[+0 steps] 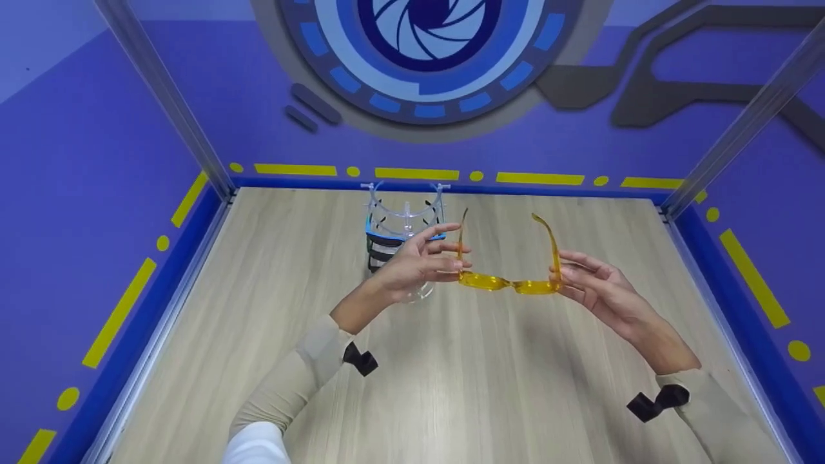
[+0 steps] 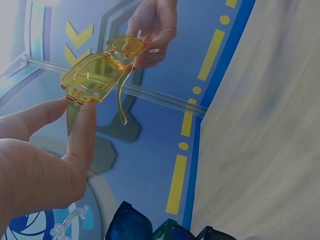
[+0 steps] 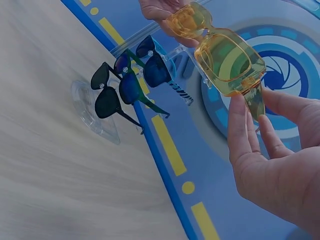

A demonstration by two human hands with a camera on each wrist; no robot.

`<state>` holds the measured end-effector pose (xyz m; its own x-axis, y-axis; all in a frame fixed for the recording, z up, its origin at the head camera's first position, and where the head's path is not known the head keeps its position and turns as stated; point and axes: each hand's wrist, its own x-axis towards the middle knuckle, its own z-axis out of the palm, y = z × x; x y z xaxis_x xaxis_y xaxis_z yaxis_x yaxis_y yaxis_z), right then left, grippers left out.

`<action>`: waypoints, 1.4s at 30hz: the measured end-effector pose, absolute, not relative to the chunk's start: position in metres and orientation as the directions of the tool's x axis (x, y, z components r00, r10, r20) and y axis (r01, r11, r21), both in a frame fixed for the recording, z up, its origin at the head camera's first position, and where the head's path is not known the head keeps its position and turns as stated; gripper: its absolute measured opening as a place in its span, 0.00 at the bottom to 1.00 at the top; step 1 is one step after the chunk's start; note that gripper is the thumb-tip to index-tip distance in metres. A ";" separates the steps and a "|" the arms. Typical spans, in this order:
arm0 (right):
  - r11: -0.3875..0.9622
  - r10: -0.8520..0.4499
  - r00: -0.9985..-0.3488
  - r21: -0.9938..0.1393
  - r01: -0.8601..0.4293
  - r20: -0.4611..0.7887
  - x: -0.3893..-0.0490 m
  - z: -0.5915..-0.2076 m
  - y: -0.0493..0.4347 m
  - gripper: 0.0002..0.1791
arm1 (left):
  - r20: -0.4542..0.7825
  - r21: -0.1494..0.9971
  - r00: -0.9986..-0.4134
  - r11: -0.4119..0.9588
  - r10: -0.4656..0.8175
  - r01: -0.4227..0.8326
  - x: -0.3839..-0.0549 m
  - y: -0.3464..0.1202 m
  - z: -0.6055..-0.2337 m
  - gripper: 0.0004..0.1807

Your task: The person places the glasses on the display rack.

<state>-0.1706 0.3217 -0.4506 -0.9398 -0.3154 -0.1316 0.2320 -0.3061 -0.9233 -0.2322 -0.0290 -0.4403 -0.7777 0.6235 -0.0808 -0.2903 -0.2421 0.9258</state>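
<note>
A pair of yellow translucent sunglasses [image 1: 510, 284] is held up over the table, its temples unfolded and pointing away toward the back wall. My left hand [image 1: 419, 261] pinches the left temple close to the hinge. On the other side, my right hand [image 1: 602, 290] grips the right temple near its hinge between thumb and fingers. In the right wrist view the yellow sunglasses [image 3: 230, 62] show wide rectangular lenses. Behind my left hand stands a clear display stand [image 1: 407, 216], partly hidden by that hand, bearing several dark-lensed sunglasses [image 3: 131, 87] one above another.
The wood-grain table [image 1: 412, 386] is bounded by blue printed panels [image 1: 193, 96] at the back and both sides. Metal posts [image 1: 174, 96] rise at the rear corners. The clear round base [image 3: 95, 112] of the stand rests on the table.
</note>
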 end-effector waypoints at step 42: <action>-0.327 -0.344 -0.919 -0.893 0.311 -0.194 -0.231 -0.415 0.231 0.24 | -0.109 0.949 -0.914 -0.233 0.390 -0.212 -0.260 -0.111 -0.405 0.31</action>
<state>-0.2306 0.2309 -0.4154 -0.9188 -0.3436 -0.1941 0.3107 -0.3268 -0.8926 -0.2600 -0.1113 -0.4051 -0.9142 0.3903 -0.1086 -0.2122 -0.2328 0.9491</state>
